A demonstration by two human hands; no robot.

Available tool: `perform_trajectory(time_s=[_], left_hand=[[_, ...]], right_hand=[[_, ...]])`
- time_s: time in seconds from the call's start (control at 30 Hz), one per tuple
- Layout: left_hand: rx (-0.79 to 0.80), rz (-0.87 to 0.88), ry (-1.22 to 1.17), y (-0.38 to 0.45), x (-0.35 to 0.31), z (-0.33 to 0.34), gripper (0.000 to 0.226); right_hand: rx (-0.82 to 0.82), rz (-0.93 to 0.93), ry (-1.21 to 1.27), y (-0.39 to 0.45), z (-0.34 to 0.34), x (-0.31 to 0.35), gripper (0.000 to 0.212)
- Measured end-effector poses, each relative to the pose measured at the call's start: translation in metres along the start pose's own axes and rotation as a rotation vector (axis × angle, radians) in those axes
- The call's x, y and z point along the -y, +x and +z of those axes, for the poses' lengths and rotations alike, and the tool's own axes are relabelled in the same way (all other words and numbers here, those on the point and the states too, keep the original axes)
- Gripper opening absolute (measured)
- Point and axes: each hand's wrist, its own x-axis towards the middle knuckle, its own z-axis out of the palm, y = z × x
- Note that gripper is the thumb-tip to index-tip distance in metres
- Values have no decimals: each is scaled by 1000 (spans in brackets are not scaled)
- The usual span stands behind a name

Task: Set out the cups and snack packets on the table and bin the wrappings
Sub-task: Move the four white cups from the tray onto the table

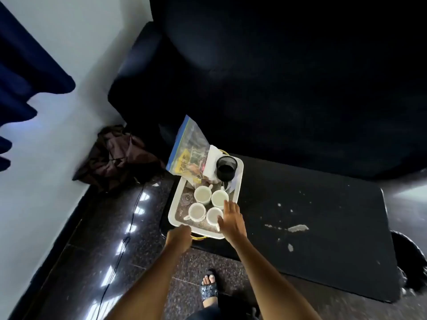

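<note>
While left hand (179,236) grips the tray (175,205) at lower centre and right hand (231,219) hovers spread over the cups (203,195), a tilt risks toppling them.

Four white cups (209,205) stand on a white tray (239,176) with yellow handles, a black mesh pot (226,168) at twelve o'clock, on a black worktop (323,215).

No text, label, brand, number or sign can be read. The yellow printing on the packets inside the clear zip bag (187,151), just above the middle of the frame, is too blurred to make out.
</note>
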Motion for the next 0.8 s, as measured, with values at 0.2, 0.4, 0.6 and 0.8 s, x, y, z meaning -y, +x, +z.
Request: perform_trajectory(time_s=[0.2, 0.4, 0.6, 0.8], left_hand=[[-111, -8, -195, 70, -6, -14, 47], [-189, 34, -113, 136, -22, -13, 79], [-144, 123, -127, 172, -21, -9, 89], [-191, 73, -295, 179, -32, -15, 84]], right_hand=[[-29, 84, 60, 52, 15, -11, 64], [33, 45, 53, 99, 46, -27, 80], [119, 8, -27, 117, 63, -33, 90], [262, 10, 103, 132, 46, -38, 96]])
